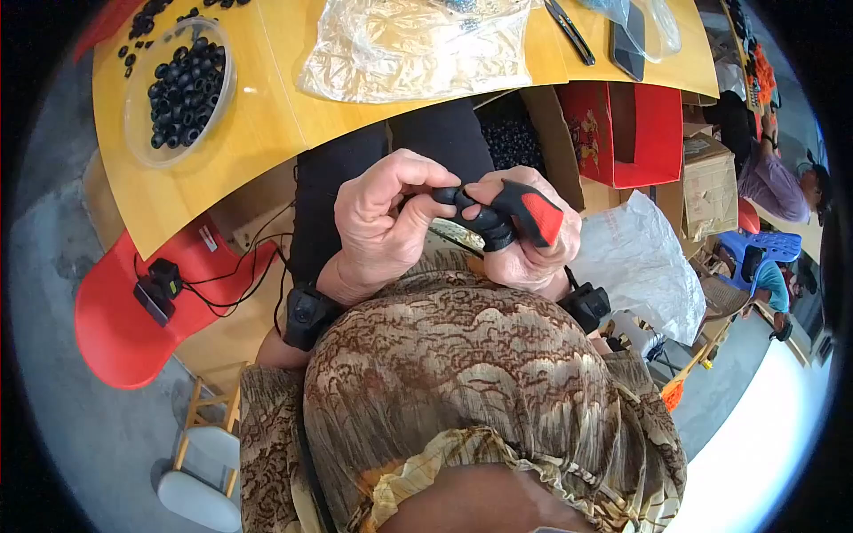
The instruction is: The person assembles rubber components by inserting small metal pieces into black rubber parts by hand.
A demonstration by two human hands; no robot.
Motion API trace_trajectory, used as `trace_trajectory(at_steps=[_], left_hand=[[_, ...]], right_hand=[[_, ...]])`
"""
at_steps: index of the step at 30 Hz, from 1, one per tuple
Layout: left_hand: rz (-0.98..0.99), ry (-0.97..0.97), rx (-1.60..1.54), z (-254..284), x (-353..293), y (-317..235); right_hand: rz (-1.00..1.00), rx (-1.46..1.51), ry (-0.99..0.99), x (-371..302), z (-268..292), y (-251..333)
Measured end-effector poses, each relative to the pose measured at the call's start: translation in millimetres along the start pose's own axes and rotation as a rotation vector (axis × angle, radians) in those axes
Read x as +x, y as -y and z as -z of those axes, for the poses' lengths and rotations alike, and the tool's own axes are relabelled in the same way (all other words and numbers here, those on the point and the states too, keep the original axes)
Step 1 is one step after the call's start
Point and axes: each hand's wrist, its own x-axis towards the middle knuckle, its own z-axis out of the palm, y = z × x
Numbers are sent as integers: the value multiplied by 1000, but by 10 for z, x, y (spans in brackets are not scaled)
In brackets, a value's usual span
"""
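Observation:
My two hands meet in front of my body, just below the table edge. My left hand (386, 218) pinches a small black part (447, 194) between thumb and fingertips. In my right hand (538, 253) is a tool with a black-and-red handle (540, 215), its red end pointing right. A black ribbed rounded piece (490, 229) also sits within the right fingers, close to the small black part. Whether these black pieces are joined, and the tool's working end, I cannot make out behind the fingers. Black box-like devices (311, 315) are strapped to both wrists.
On the yellow table (258, 115) stand a clear tub (227, 93) of black round parts, a plastic bag (413, 53), a black pen-like tool (570, 31) and a phone (627, 44). A red box (644, 133) is below the table, a red chair (115, 311) at left. Another person sits far right.

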Motion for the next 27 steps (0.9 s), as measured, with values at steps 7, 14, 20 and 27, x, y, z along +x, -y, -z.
trace_trajectory(at_steps=[7,14,20,27], left_hand=[[-35,-12,151,30,-9,-12],[88,18,-38,23,39,-42],[79,24,-36,45,22,-49],[87,22,-38,18,25,-71]], right_hand=[[10,-22,87,54,6,26],[-143,170,123,96,57,36],[-145,211,120,71,86,-4],[-64,139,150,84,110,11]])
